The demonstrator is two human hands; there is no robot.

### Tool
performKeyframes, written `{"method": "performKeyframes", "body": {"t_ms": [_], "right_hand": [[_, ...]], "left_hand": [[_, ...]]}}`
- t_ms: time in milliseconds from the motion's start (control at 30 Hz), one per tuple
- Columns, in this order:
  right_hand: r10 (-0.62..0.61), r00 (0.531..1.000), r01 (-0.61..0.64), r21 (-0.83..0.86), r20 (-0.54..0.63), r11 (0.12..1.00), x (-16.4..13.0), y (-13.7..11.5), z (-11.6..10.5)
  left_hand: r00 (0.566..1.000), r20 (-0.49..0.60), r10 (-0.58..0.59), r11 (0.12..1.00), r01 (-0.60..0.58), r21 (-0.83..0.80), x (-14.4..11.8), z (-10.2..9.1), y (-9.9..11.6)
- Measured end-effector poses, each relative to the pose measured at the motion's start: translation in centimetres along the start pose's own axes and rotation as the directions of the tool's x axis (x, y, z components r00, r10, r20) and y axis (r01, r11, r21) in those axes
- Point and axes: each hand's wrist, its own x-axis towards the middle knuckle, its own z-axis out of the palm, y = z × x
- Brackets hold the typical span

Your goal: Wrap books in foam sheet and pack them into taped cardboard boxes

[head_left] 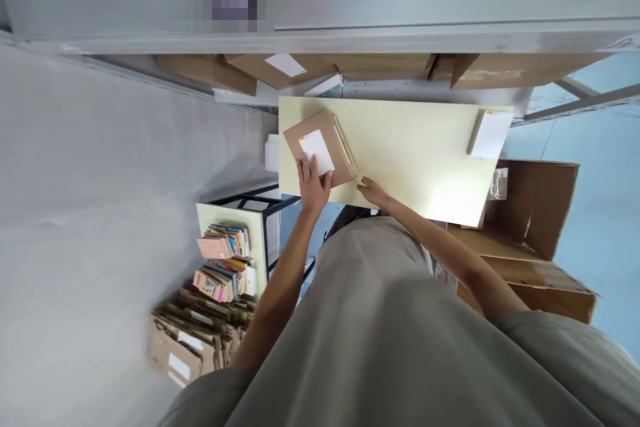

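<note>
Head view is looking steeply down onto a pale yellow counter (415, 147), where a flat brown cardboard parcel (327, 130) is lying at the counter's 9 o'clock end, turned at a slant. Its white label (316, 148) is facing up. The left hand (313, 185) is resting flat and open on the parcel's near edge, fingers spread over the label's lower corner, pressing rather than gripping. The right hand (373, 191) is sitting at the parcel's 5 o'clock corner, fingertips touching the edge; how far it is curled cannot be told. A white notepad (493, 133) is lying at the counter's 3 o'clock end, well apart from the parcel. An open cardboard box (537, 203) is standing beyond it at 4 o'clock, and a box of envelopes (200, 333) is sitting on the floor at 7 o'clock.
</note>
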Motion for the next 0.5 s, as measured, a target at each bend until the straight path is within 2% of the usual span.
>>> {"method": "performKeyframes", "body": {"t_ms": [167,333,400,433,500], "right_hand": [[0.035,0.999,-0.035,0.007,0.035,0.999,0.4,0.4,-1.7],[0.0,1.0,0.001,-0.147,0.001,0.989,0.0,1.1,-2.9],[-0.001,1.0,0.004,-0.164,0.017,0.986,0.3,1.6,-3.2],[0.016,1.0,-0.014,-0.116,0.022,0.993,0.5,1.8,-3.2],[0.086,0.996,-0.085,0.157,0.004,0.984,1.1,2.5,-3.1]], "left_hand": [[0.994,0.071,-0.084,0.996,0.083,0.022,-2.0,0.6,2.8],[1.0,0.022,-0.012,0.999,0.011,0.039,-3.5,0.8,4.2],[0.998,0.053,0.015,0.997,-0.018,0.07,-2.6,-0.2,3.8],[0.996,0.087,0.021,0.996,-0.028,0.083,-1.5,-0.9,3.5],[0.988,0.153,0.021,0.994,-0.038,0.104,2.0,-2.8,2.9]]}}
